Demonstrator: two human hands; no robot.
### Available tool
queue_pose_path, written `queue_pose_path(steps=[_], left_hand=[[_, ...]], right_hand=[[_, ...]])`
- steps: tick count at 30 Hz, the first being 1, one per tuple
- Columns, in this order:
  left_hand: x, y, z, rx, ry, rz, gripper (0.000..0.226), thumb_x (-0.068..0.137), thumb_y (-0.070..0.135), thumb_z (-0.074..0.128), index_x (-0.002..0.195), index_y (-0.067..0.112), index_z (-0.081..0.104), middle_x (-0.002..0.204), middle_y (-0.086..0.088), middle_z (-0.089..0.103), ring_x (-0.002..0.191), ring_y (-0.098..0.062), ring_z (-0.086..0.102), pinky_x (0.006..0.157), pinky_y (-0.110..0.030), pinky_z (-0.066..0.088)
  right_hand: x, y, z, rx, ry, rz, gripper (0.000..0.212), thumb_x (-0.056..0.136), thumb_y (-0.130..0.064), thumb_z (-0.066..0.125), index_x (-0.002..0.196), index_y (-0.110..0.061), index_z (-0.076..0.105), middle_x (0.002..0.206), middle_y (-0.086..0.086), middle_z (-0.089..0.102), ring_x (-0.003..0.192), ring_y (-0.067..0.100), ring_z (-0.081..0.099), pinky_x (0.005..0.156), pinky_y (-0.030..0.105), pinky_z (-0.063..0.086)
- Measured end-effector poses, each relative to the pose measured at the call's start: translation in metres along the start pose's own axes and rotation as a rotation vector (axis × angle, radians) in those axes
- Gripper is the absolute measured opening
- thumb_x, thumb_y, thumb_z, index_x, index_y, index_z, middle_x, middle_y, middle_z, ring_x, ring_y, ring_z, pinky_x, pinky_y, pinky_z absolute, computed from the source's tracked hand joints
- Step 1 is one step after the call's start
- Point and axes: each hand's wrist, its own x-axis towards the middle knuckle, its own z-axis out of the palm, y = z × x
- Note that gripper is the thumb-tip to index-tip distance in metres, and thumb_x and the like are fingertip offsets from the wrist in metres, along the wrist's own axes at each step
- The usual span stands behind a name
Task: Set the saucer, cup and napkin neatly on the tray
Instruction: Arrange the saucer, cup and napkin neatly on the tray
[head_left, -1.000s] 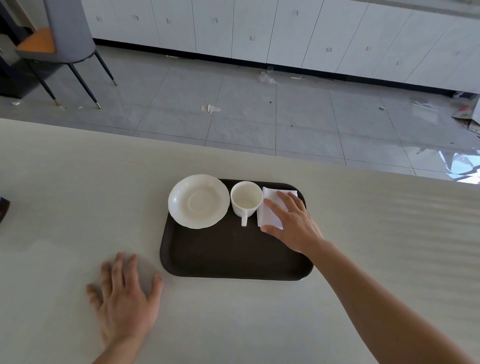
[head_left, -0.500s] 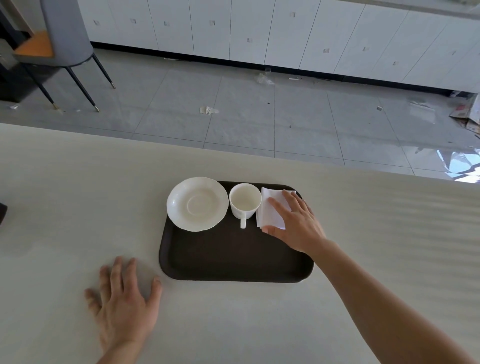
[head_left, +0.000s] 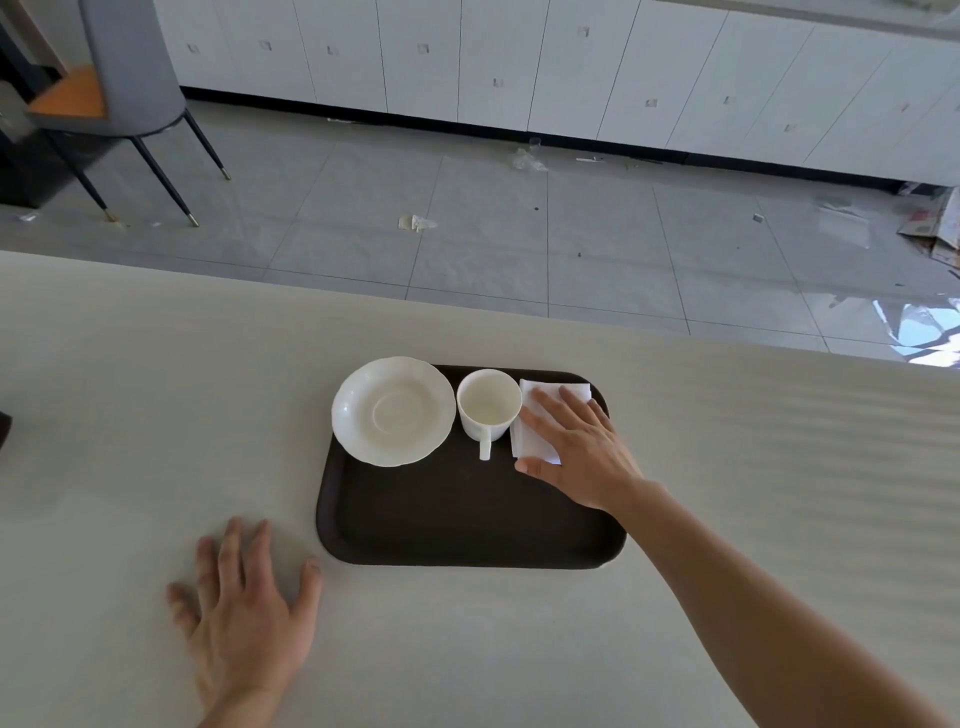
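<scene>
The left hand (head_left: 244, 613) lies flat on the bench (head_left: 130, 415), fingers spread, holding nothing, just beside the near left corner of the tray (head_left: 457, 519). Between the hands, along the tray's far edge, sit the saucer (head_left: 393, 410) (overhanging the rim) and cup (head_left: 488, 404). The right hand (head_left: 582, 452) presses flat, fingers extended, on the napkin (head_left: 535, 426).

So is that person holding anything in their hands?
No, nothing is gripped. The right hand lies flat with open fingers pressing on top of the napkin on the tray. The left hand rests flat on the table.
</scene>
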Motion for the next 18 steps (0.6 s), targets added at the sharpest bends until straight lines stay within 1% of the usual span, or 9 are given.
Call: queue_pose_path(steps=[3, 6, 8, 11, 13, 15, 16, 17, 18], left_hand=[[0.0, 0.0, 0.001, 0.01, -0.001, 0.001, 0.084, 0.075, 0.064, 0.03, 0.142, 0.014, 0.045, 0.158, -0.011, 0.033, 0.148, -0.035, 0.021, 0.115, -0.061, 0.011], [0.001, -0.004, 0.001, 0.018, 0.0, 0.002, 0.084, 0.076, 0.064, 0.031, 0.143, 0.016, 0.044, 0.158, -0.01, 0.032, 0.148, -0.033, 0.02, 0.115, -0.061, 0.011], [0.001, -0.003, 0.001, 0.014, -0.011, 0.005, 0.083, 0.077, 0.064, 0.033, 0.144, 0.016, 0.042, 0.159, -0.008, 0.03, 0.149, -0.032, 0.018, 0.115, -0.06, 0.009], [-0.002, 0.0, -0.003, -0.006, -0.048, -0.003, 0.08, 0.079, 0.061, 0.037, 0.146, 0.017, 0.04, 0.16, -0.007, 0.028, 0.15, -0.03, 0.014, 0.117, -0.057, 0.005], [-0.003, 0.0, -0.01, -0.073, -0.02, -0.014, 0.079, 0.076, 0.053, 0.045, 0.144, 0.013, 0.042, 0.157, -0.011, 0.034, 0.149, -0.032, 0.021, 0.117, -0.057, 0.009], [-0.008, -0.002, -0.016, -0.157, 0.075, 0.025, 0.072, 0.074, 0.044, 0.049, 0.136, 0.009, 0.051, 0.143, -0.017, 0.051, 0.136, -0.038, 0.041, 0.11, -0.059, 0.027], [-0.014, 0.002, -0.018, -0.176, 0.146, 0.101, 0.064, 0.075, 0.04, 0.048, 0.129, 0.008, 0.057, 0.131, -0.016, 0.059, 0.124, -0.039, 0.051, 0.102, -0.056, 0.037], [-0.023, 0.011, -0.019, -0.189, 0.213, 0.213, 0.055, 0.078, 0.038, 0.047, 0.121, 0.008, 0.063, 0.119, -0.013, 0.063, 0.111, -0.037, 0.057, 0.094, -0.049, 0.042], [-0.033, 0.027, -0.02, -0.217, 0.246, 0.359, 0.045, 0.082, 0.034, 0.047, 0.113, 0.011, 0.068, 0.11, -0.008, 0.065, 0.101, -0.031, 0.06, 0.089, -0.04, 0.044]], right_hand=[[0.003, 0.002, 0.001, -0.01, -0.007, -0.017, 0.076, 0.09, -0.072, 0.04, 0.154, -0.038, 0.017, 0.166, -0.004, 0.013, 0.152, 0.028, 0.002, 0.123, 0.051, 0.008], [-0.001, 0.001, 0.002, 0.028, 0.033, -0.01, 0.079, 0.088, -0.073, 0.043, 0.154, -0.036, 0.018, 0.166, -0.003, 0.015, 0.153, 0.027, 0.004, 0.122, 0.049, 0.006], [-0.01, 0.0, 0.002, 0.08, 0.072, 0.037, 0.083, 0.086, -0.074, 0.043, 0.154, -0.034, 0.019, 0.166, -0.002, 0.016, 0.153, 0.026, 0.006, 0.123, 0.048, 0.009], [-0.03, -0.001, 0.002, 0.149, 0.132, 0.14, 0.085, 0.085, -0.077, 0.033, 0.154, -0.029, 0.025, 0.164, -0.001, 0.022, 0.152, 0.024, 0.011, 0.121, 0.044, 0.013], [-0.041, 0.002, 0.0, 0.177, 0.144, 0.216, 0.083, 0.086, -0.075, 0.036, 0.153, -0.026, 0.028, 0.163, -0.002, 0.026, 0.151, 0.023, 0.013, 0.12, 0.044, 0.019], [-0.047, 0.007, -0.002, 0.181, 0.138, 0.266, 0.08, 0.089, -0.069, 0.044, 0.153, -0.023, 0.03, 0.161, -0.002, 0.03, 0.15, 0.024, 0.013, 0.119, 0.045, 0.023], [-0.048, 0.009, -0.003, 0.181, 0.133, 0.273, 0.078, 0.09, -0.066, 0.047, 0.152, -0.022, 0.03, 0.16, -0.002, 0.032, 0.15, 0.025, 0.013, 0.119, 0.045, 0.024], [-0.048, 0.011, -0.005, 0.183, 0.126, 0.273, 0.077, 0.09, -0.063, 0.05, 0.152, -0.021, 0.031, 0.159, -0.002, 0.034, 0.15, 0.025, 0.014, 0.119, 0.044, 0.024], [-0.047, 0.012, -0.007, 0.184, 0.116, 0.271, 0.076, 0.091, -0.061, 0.052, 0.152, -0.021, 0.032, 0.157, -0.002, 0.036, 0.149, 0.026, 0.014, 0.119, 0.044, 0.024]])
